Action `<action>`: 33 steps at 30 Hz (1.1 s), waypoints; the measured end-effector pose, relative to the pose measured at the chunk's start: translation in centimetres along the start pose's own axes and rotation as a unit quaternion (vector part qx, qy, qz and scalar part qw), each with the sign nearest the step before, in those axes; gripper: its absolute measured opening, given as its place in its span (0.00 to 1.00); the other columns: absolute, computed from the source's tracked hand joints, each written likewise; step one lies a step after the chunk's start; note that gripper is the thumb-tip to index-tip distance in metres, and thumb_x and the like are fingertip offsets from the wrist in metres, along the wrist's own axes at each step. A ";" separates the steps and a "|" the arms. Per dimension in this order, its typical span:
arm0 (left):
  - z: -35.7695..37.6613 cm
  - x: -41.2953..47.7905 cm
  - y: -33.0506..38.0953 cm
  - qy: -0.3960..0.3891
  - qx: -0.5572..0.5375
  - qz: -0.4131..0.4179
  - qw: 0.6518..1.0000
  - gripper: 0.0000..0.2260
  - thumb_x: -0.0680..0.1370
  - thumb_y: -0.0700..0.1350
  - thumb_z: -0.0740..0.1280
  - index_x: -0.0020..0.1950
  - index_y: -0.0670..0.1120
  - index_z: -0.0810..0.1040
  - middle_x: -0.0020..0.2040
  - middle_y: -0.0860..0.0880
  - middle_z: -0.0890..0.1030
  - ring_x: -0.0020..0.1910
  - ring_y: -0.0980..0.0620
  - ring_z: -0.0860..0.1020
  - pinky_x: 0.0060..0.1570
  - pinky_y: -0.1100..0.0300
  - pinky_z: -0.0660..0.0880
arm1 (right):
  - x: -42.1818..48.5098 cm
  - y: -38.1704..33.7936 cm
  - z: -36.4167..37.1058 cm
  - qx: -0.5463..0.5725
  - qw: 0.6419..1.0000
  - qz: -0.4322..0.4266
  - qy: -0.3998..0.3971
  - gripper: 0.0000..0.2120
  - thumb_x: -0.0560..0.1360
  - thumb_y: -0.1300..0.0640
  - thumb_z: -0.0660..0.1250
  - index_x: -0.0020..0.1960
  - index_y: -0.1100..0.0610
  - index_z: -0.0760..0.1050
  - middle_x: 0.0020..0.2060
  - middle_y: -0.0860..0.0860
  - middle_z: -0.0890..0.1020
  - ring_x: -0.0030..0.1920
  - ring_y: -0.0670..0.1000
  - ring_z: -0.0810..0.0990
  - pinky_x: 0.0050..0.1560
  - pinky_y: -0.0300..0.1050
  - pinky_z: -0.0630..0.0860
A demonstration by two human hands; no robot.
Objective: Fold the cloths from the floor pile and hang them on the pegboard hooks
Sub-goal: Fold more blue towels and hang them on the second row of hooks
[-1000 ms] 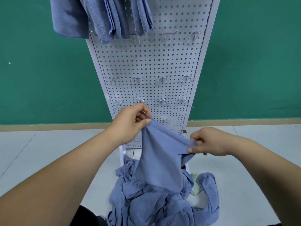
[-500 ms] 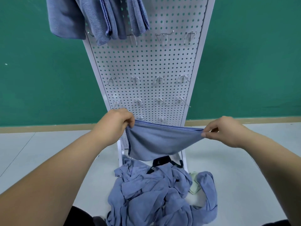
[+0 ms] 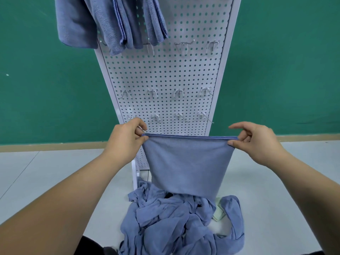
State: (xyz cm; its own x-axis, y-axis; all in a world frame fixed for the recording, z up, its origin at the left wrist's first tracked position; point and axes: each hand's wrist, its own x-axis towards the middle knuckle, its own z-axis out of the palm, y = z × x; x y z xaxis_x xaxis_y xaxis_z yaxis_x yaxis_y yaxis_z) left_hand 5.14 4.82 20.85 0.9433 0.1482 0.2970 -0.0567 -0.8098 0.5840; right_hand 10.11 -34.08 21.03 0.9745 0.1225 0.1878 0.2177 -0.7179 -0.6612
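A blue cloth (image 3: 187, 164) hangs doubled and stretched flat in front of the white pegboard (image 3: 165, 74). My left hand (image 3: 127, 138) pinches its top left corner and my right hand (image 3: 255, 140) pinches the top right corner, index finger lifted. Below it a pile of crumpled blue cloths (image 3: 176, 223) lies on the floor at the board's foot. Folded blue cloths (image 3: 114, 23) hang from hooks at the board's top left. Bare metal hooks (image 3: 178, 92) stand in rows across the middle and lower board.
A green wall (image 3: 46, 80) with a tan skirting strip stands behind the pegboard. The floor (image 3: 46, 173) is pale grey tile. A small pale green scrap (image 3: 219, 212) lies among the pile at the right. The board's white leg (image 3: 134, 173) stands beside the pile.
My hands moved apart and lifted the cloth off the pile. It went from a bunched drape to a flat, taut, doubled rectangle hanging between both pinches.
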 end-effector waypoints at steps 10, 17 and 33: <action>0.1 0.0 0.0 0.015 0.014 -0.042 0.999 0.02 0.79 0.44 0.75 0.51 0.50 0.86 0.41 0.56 0.84 0.39 0.61 0.80 0.43 0.65 0.74 | -0.7 -0.3 -0.2 0.266 0.957 0.101 -0.062 0.09 0.80 0.56 0.74 0.49 0.62 0.81 0.45 0.58 0.88 0.46 0.52 0.84 0.59 0.49 0.81; 0.5 0.1 1.7 -0.056 -0.361 -0.211 0.907 0.07 0.79 0.40 0.74 0.40 0.44 0.84 0.34 0.47 0.80 0.36 0.49 0.78 0.48 0.51 0.81 | -0.2 -1.6 2.3 0.363 0.913 0.177 0.055 0.08 0.82 0.54 0.71 0.52 0.59 0.80 0.43 0.55 0.84 0.44 0.54 0.79 0.47 0.52 0.75; 5.6 -4.8 7.7 -0.098 -0.410 -0.222 0.879 0.04 0.81 0.43 0.74 0.48 0.46 0.88 0.46 0.45 0.88 0.47 0.44 0.87 0.55 0.50 0.85 | -4.5 -9.0 9.1 0.296 0.950 0.096 0.004 0.02 0.79 0.56 0.74 0.50 0.51 0.86 0.40 0.49 0.88 0.42 0.50 0.88 0.48 0.51 0.86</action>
State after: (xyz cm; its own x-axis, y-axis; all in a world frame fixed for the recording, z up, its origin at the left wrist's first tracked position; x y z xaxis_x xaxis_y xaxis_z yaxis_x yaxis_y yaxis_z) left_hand 2.04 -5.32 19.75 0.9659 0.1804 -0.1859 0.1898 -0.0043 0.9818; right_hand 4.27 -21.98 19.54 0.9994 0.0212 0.0259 0.0298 -0.2158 -0.9760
